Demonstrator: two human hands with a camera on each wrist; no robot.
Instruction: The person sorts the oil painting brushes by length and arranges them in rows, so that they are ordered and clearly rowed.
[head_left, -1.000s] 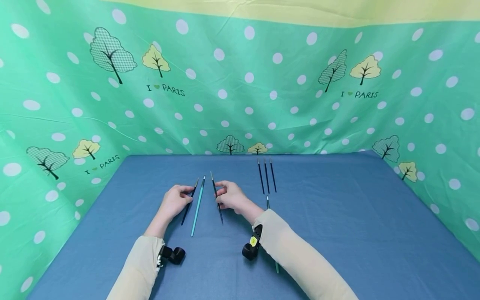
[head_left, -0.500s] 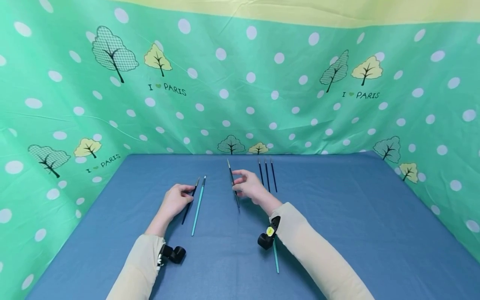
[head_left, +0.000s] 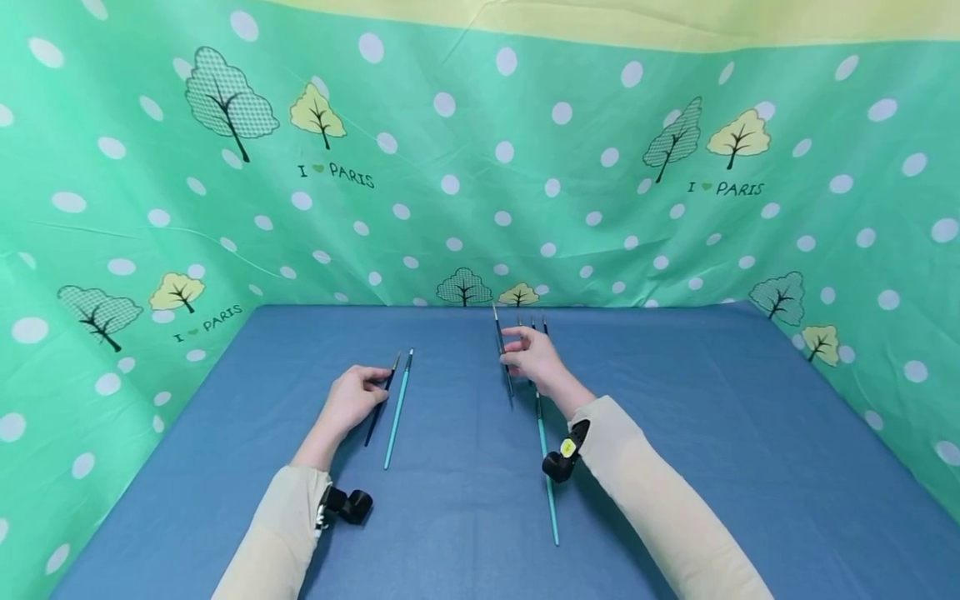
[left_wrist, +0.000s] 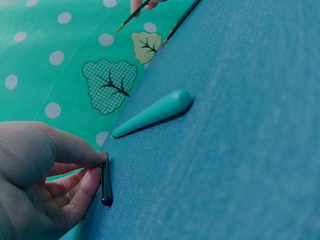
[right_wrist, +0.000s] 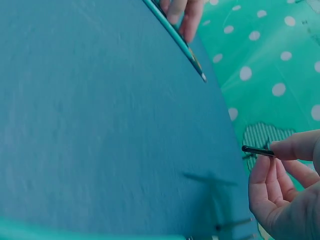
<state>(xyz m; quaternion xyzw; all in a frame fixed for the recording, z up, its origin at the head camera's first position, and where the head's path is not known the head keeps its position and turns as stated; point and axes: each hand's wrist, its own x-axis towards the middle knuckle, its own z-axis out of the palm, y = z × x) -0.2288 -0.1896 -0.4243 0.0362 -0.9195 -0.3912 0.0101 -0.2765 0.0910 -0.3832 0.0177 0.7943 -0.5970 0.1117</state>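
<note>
Dark brush [head_left: 498, 327] is held clear of worktop [head_left: 697, 417], nr far edge, just L of three partly hidden dark brushes [head_left: 546, 324]; R grip [head_left: 537, 357] pinches it, closed. L grip [head_left: 354, 402] likewise pinches 2nd dark brush [head_left: 376, 419], beside teal brush [head_left: 398, 410]. Other teal brush [head_left: 552, 507] lies partly behind R wrist cam [head_left: 557, 466].

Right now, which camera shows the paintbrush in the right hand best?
The head view: the dark paintbrush shows there from tip to end. The right wrist view shows only a short bit of its back end; the left wrist view, its tip and front part.
</note>
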